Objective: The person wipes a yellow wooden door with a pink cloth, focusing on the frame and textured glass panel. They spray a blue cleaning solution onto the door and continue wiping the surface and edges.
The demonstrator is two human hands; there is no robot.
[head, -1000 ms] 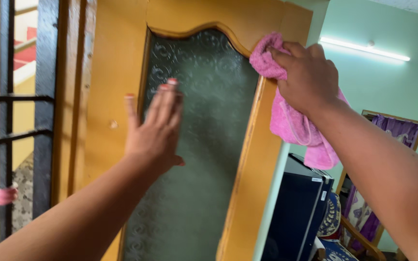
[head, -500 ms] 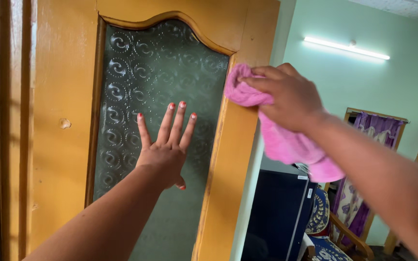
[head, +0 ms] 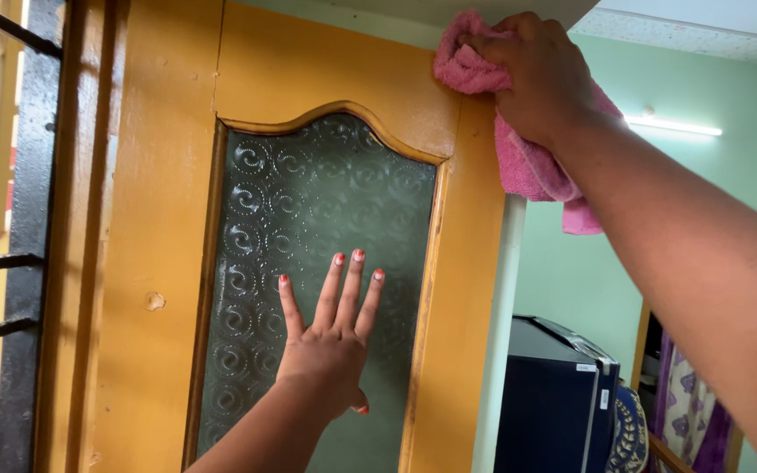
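An orange-brown wooden door (head: 155,219) with an arched panel of patterned green glass (head: 308,219) fills the left and middle. My left hand (head: 330,337) lies flat on the glass, fingers spread and pointing up. My right hand (head: 541,74) is up at the door's top right corner. It grips a pink cloth (head: 527,158) and presses it against the wood. The cloth's loose end hangs down past the door's edge.
A black metal window grille (head: 19,219) stands at the far left. Past the door's white edge are a green wall, a lit tube light (head: 672,127), a dark blue cabinet-like appliance (head: 554,398) and a purple patterned curtain (head: 689,412).
My right hand has carried the pink cloth up along the door's right side to the top corner. My left hand stays flat on the glass. My view has tilted upward.
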